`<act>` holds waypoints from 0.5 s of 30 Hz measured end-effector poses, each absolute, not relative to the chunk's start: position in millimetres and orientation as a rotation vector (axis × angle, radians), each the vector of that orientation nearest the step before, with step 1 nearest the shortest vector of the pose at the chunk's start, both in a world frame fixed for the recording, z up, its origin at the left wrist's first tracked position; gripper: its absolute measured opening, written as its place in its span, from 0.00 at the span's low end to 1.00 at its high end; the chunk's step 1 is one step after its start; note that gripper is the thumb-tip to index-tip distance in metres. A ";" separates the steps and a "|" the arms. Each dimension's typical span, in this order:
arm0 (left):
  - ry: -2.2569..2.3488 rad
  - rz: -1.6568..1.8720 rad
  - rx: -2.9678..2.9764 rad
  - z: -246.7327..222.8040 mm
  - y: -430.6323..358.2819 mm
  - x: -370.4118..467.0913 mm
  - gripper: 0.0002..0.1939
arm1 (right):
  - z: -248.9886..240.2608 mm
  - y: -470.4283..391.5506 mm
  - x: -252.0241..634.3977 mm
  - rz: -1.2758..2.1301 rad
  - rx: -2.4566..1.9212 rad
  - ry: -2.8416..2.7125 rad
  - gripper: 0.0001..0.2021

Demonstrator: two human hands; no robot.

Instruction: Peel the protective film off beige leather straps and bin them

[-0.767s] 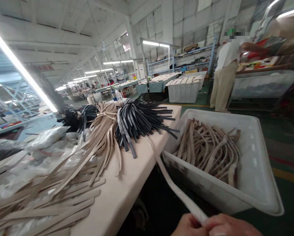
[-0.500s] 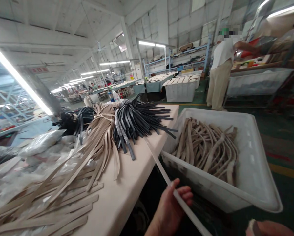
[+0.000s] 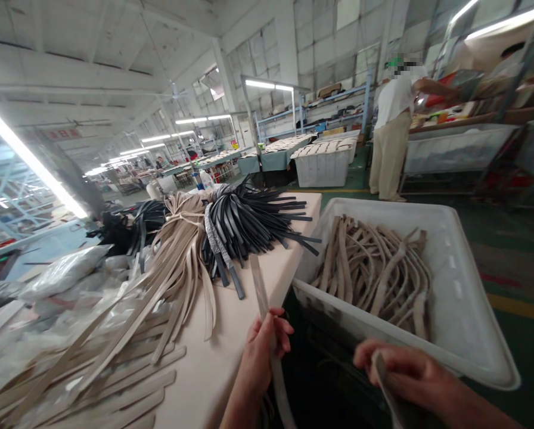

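My left hand [image 3: 267, 342] pinches a flat beige strap [image 3: 258, 286] between thumb and fingers. One end of this strap sticks up over the table's edge; the other part hangs below the hand. To the right, in front of the plastic tub, my right hand [image 3: 401, 372] is closed on a strap part [image 3: 387, 384] that runs down out of view. Whether both hands hold the same strap, I cannot tell. On the padded table lie a tied bundle of beige straps [image 3: 182, 238] and a bundle of black straps [image 3: 249, 229].
A white plastic tub [image 3: 466, 286] with many beige straps [image 3: 378, 268] stands right of the table [image 3: 213, 381]. Clear plastic bags [image 3: 70, 274] and more loose beige straps [image 3: 128, 393] lie at the left. Farther back, a person [image 3: 390, 131] stands by a bench.
My left hand has moved left and up with the strap, whose end now shows free. My right hand has come in from the lower right corner, holding a strap part.
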State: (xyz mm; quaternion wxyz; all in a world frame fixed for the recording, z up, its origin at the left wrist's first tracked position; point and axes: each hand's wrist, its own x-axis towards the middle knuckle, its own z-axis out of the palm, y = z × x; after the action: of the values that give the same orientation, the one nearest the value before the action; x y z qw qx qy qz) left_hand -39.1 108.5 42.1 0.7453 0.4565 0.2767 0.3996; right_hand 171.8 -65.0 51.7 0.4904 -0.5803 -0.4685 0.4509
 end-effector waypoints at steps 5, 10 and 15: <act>0.576 0.574 1.154 22.2 85.7 -58.8 0.18 | 83.0 17.4 151.4 1.123 -1.060 -0.961 0.17; 0.570 0.437 1.288 20.9 78.2 -58.6 0.22 | 87.1 55.9 121.9 1.166 -0.891 -0.855 0.18; 0.665 0.779 1.424 54.9 78.9 -46.4 0.23 | 96.2 56.5 102.9 1.048 -0.979 -1.003 0.21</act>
State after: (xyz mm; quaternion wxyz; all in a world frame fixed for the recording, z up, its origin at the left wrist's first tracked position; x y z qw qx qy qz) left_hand -46.4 78.9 54.9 0.6393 0.6243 0.2914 0.3415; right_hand 102.9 56.5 96.2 0.6409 -0.4293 -0.4400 0.4598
